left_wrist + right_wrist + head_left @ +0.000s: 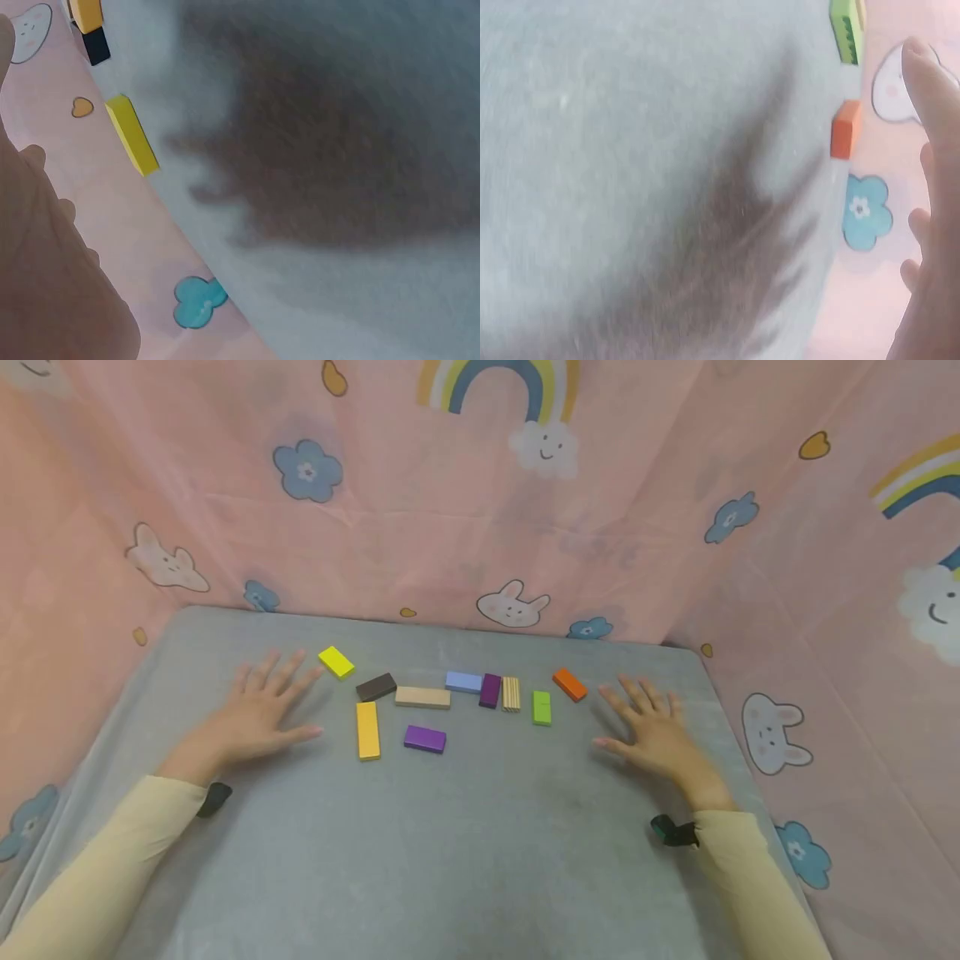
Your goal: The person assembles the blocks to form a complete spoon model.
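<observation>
Nothing is picked up yet: both hands lie flat with fingers spread on the grey felt-covered table [465,843], and every block lies loose on it.

The left hand [258,714] rests palm down near the left edge, fingers straight, holding nothing; its fingertips point toward the small bright yellow rectangular block [336,662], which lies just beyond them toward the far edge. The right hand [652,727] rests the same way near the right edge, empty, with the small orange rectangular block [570,684] just beside its fingertips.

Between the hands, toward the far edge, the other wooden blocks lie flat in a loose, unsorted scatter: a dark brown one [376,687], a pale tan one [422,697], a light blue one [463,682], a dark purple one [490,691], a ribbed natural-wood one [511,693], a lime green one [542,707], a long amber-yellow one [367,730] and a violet one [425,738]. None is stacked or stood on end, so whatever arranging is meant appears wholly undone.
</observation>
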`<act>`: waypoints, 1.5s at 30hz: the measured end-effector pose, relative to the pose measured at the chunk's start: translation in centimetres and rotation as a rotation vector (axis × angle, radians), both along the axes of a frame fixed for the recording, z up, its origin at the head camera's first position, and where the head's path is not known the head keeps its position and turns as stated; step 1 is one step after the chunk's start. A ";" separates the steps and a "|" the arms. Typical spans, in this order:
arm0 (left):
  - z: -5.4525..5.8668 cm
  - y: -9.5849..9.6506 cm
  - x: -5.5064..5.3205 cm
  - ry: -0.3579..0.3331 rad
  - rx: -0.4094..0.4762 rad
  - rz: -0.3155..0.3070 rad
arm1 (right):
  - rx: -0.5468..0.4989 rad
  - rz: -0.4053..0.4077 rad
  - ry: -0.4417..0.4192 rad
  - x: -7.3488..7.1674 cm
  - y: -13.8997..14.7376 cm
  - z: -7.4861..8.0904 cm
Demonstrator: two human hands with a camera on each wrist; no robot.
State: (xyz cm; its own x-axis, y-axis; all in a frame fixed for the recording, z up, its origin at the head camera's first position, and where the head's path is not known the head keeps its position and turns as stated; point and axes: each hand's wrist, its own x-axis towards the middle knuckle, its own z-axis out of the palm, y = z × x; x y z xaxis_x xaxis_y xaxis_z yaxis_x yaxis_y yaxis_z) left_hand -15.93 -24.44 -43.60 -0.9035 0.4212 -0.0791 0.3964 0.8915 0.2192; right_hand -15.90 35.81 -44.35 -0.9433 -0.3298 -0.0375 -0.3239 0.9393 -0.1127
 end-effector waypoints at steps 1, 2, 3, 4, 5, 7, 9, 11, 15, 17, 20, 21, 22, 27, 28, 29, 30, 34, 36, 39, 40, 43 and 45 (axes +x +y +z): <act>-0.1 0.1 0.0 0.000 -0.002 -0.003 | 0.007 0.007 -0.003 0.0 -0.2 -0.1; -0.2 0.3 0.1 -0.003 -0.002 -0.005 | 0.014 0.015 -0.003 0.0 -0.5 -0.2; -0.2 0.5 0.1 -0.002 -0.001 -0.006 | 0.019 0.022 0.000 0.0 -0.8 -0.2; -0.3 0.7 0.2 -0.001 0.001 -0.008 | 0.022 0.028 0.003 0.0 -1.1 -0.3; -0.4 0.9 0.3 0.000 0.003 -0.012 | 0.020 0.036 0.003 0.0 -1.4 -0.3; -0.5 1.3 0.4 0.003 0.005 -0.018 | 0.011 0.049 0.000 -0.1 -1.9 -0.4; -0.6 1.7 0.5 0.003 0.005 -0.028 | -0.004 0.060 0.001 -0.1 -2.5 -0.5; -0.8 2.1 0.6 0.006 0.004 -0.045 | -0.024 0.071 -0.003 -0.2 -3.1 -0.5; -1.1 2.9 0.9 0.017 0.012 -0.080 | -0.057 0.089 0.010 -0.7 -4.2 -0.7; -1.2 3.2 1.0 0.020 0.007 -0.102 | -0.073 0.098 0.011 -1.0 -4.7 -0.9; -1.5 3.8 1.3 0.017 -0.011 -0.128 | -0.102 0.126 0.007 -1.4 -5.6 -1.1; -1.6 3.9 1.4 0.018 -0.013 -0.135 | -0.119 0.137 0.006 -1.5 -5.9 -1.0; -1.7 4.1 1.6 0.016 -0.011 -0.140 | -0.133 0.151 0.006 -1.7 -6.3 -1.0; -2.2 4.8 2.0 0.004 0.013 -0.145 | -0.178 0.183 -0.003 -2.5 -7.9 -1.0; -2.3 4.9 2.1 -0.004 0.016 -0.144 | -0.177 0.183 -0.005 -2.7 -8.2 -1.0; -2.4 5.0 2.1 -0.009 0.014 -0.145 | -0.181 0.181 -0.008 -2.9 -8.4 -1.1; -2.5 5.1 2.2 -0.017 0.019 -0.146 | -0.182 0.178 -0.007 -3.1 -8.6 -1.2; -2.8 5.4 2.3 -0.021 0.034 -0.157 | -0.214 0.174 -0.006 -3.8 -9.5 -1.4; -2.7 5.6 2.3 -0.012 0.048 -0.171 | -0.228 0.167 -0.014 -4.1 -9.9 -1.4; -2.6 5.7 2.3 0.003 0.063 -0.197 | -0.273 0.146 -0.045 -4.5 -10.5 -1.4; -2.5 5.7 2.3 0.006 0.065 -0.206 | -0.290 0.139 -0.057 -4.6 -10.7 -1.4; -2.5 5.8 2.2 0.016 0.070 -0.225 | -0.342 0.122 -0.093 -5.0 -11.2 -1.4; -2.6 5.8 2.2 0.017 0.073 -0.227 | -0.363 0.120 -0.110 -5.2 -11.6 -1.5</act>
State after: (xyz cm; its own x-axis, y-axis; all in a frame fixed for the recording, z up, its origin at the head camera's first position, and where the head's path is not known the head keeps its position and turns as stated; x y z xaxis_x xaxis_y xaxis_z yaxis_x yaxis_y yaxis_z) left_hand -13.77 -18.65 -46.23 -0.7859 0.6178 -0.0263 0.5893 0.7611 0.2710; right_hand -21.11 24.23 -45.89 -0.8940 -0.4480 0.0027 -0.3964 0.7882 -0.4707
